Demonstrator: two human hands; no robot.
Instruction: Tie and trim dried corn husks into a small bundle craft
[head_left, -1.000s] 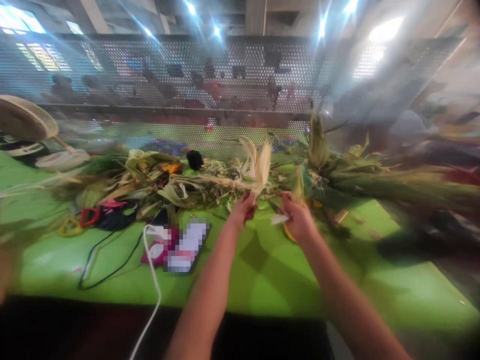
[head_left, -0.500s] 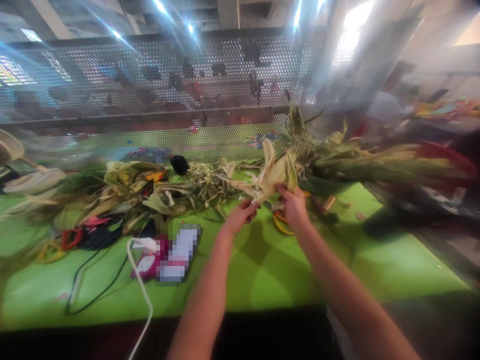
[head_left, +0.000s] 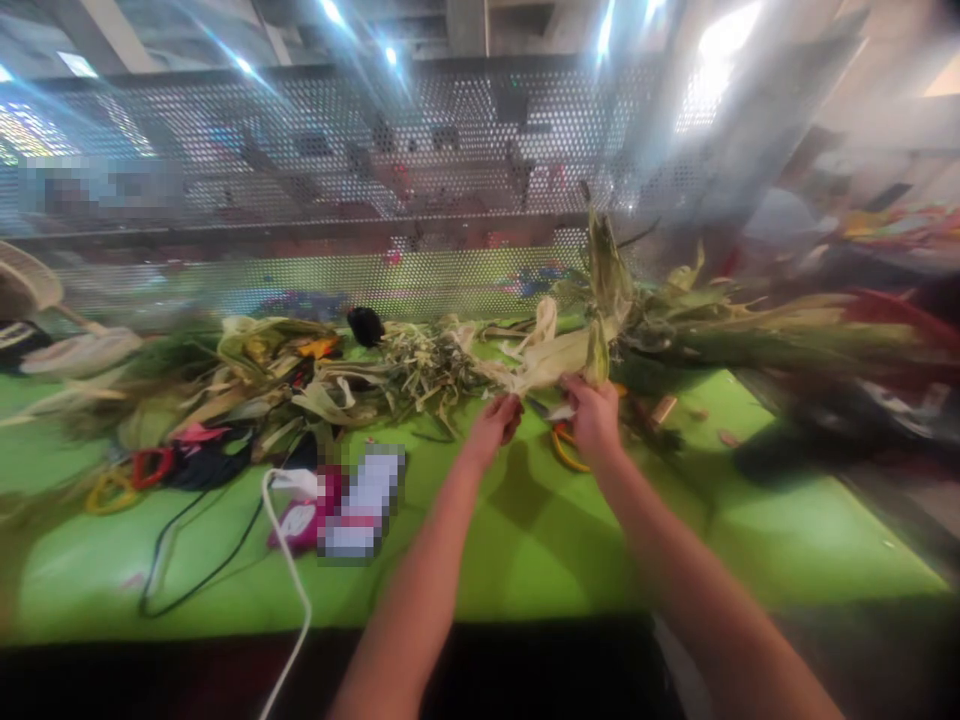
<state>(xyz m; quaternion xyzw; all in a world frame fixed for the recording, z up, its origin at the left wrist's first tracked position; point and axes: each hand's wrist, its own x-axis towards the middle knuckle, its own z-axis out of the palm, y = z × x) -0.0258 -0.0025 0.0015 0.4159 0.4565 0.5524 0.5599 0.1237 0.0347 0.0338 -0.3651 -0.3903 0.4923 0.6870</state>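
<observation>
A pale, dry corn husk [head_left: 555, 362] stretches between my two hands above the green tabletop [head_left: 525, 560]. My left hand [head_left: 496, 425] has its fingers closed around the husk's narrow left end. Farther right, my right hand [head_left: 594, 412] pinches the husk's lower edge, where a greener flap stands up beside the fingers. A yellow-handled pair of scissors [head_left: 568, 450] lies on the table, partly behind my right hand. Behind my hands is a heap of shredded husk pieces [head_left: 431, 365].
Larger green husks [head_left: 720, 325] pile up on the right. At left lie red-handled scissors [head_left: 152, 467], a black cloth item [head_left: 210, 460], a pink packet [head_left: 307, 520], a blurred-out pale rectangle [head_left: 364, 505] and a white cable [head_left: 296, 580]. A perforated metal screen [head_left: 450, 150] spans the back.
The husk in my hands has tilted lower and lies flatter, its upper flaps shifted. My left hand moved slightly right. The whole view shifted a little.
</observation>
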